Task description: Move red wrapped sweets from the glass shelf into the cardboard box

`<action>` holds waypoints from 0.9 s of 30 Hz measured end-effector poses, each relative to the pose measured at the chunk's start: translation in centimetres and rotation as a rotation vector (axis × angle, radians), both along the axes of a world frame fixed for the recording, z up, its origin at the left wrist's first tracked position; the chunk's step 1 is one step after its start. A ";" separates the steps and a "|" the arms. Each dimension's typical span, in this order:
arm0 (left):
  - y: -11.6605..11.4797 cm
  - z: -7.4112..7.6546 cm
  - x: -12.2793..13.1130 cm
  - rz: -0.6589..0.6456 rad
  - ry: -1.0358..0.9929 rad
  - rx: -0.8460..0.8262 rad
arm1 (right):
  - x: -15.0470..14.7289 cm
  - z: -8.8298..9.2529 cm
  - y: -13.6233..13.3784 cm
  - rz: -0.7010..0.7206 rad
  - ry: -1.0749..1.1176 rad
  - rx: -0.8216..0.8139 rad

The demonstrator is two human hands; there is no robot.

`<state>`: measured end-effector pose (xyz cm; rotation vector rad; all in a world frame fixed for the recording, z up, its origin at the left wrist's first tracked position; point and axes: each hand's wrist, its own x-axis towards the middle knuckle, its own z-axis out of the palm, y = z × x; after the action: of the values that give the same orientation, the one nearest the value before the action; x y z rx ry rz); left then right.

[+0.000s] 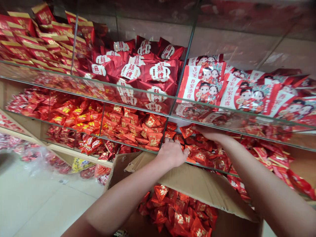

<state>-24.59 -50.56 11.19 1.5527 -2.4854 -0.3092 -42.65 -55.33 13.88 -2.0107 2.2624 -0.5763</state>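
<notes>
My left hand (174, 153) rests at the front edge of the lower glass shelf, its fingers laid over the lip among red candy packets and its thumb apart. No packet shows in it. My right hand (209, 132) reaches in under the upper glass shelf. A small red packet (187, 131) sits tilted at its fingertips; most of those fingers are hidden, so I cannot tell whether they grip it. More loose red packets (199, 156) lie just below that hand. Beneath both arms stands an open cardboard box (197, 179), with similar red packets (179, 214) inside.
The upper glass shelf (138, 106) carries larger red packets (132, 70) and white-and-red ones with cartoon figures (204, 89). Glass dividers split the rows. Left along the lower shelf are more red packets (81, 115). Bagged goods (84, 164) lie on the tiled floor (54, 204).
</notes>
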 end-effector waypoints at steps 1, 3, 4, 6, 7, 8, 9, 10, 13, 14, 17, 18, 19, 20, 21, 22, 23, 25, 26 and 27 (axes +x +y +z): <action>0.0 -0.1 0.0 0.029 0.020 -0.007 | -0.2 0.0 0.4 0.041 -0.055 0.020; 0.1 -0.2 -0.1 0.074 0.059 -0.027 | -0.4 0.0 1.2 0.181 -0.149 0.103; 0.2 -0.3 -0.1 0.081 0.076 -0.041 | -0.5 -0.1 1.6 0.259 -0.184 0.137; 0.3 -0.2 0.0 0.067 0.105 -0.077 | -0.5 -0.3 2.4 0.401 -0.272 0.186; 0.4 -0.2 0.0 0.052 0.113 -0.094 | -0.3 -0.4 2.7 0.446 -0.323 0.198; 0.4 -0.2 0.1 0.037 0.115 -0.102 | -0.1 -0.6 3.0 0.463 -0.383 0.201; 0.4 -0.1 0.2 0.024 0.114 -0.104 | 0.1 -0.8 3.3 0.475 -0.452 0.209; 0.4 -0.1 0.3 0.015 0.111 -0.102 | 0.4 -1.0 3.6 0.487 -0.529 0.223; 0.2 -0.3 0.5 0.006 0.111 -0.071 | 1.2 -1.6 4.5 0.519 -0.743 0.294; 0.1 -0.3 0.6 0.001 0.114 -0.058 | 1.3 -1.7 4.7 0.534 -0.783 0.319; -0.1 -0.5 0.6 -0.011 0.103 -0.010 | 1.3 -1.6 4.9 0.591 -0.729 0.350; -0.1 -0.5 0.6 -0.008 0.093 0.000 | 1.0 -1.5 4.7 0.609 -0.656 0.346; -0.1 -0.5 0.5 -0.001 0.083 0.006 | 0.8 -1.2 4.5 0.613 -0.562 0.330; -0.1 -0.5 0.5 0.007 0.074 0.005 | 0.5 -0.9 4.1 0.589 -0.450 0.292; -0.1 -0.5 0.4 0.014 0.067 0.000 | 0.2 -0.6 3.7 0.530 -0.333 0.236; 0.0 -0.5 0.4 0.013 0.063 -0.010 | -0.1 -0.4 3.3 0.447 -0.219 0.173; 0.0 -0.6 0.3 0.008 0.067 -0.024 | -0.2 -0.2 3.0 0.355 -0.118 0.114; 0.1 -0.5 0.3 0.009 0.109 -0.070 | 0.0 0.1 2.8 0.222 0.008 0.060; 0.1 -0.4 0.3 0.017 0.148 -0.108 | 0.3 0.2 3.0 0.217 0.021 0.063; 0.2 -0.4 0.3 0.027 0.191 -0.146 | 0.8 0.2 3.3 0.253 -0.010 0.072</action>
<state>-24.28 -50.39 10.80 1.4263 -2.2854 -0.2529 -41.90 -52.06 14.08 -2.2042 1.9492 -0.4736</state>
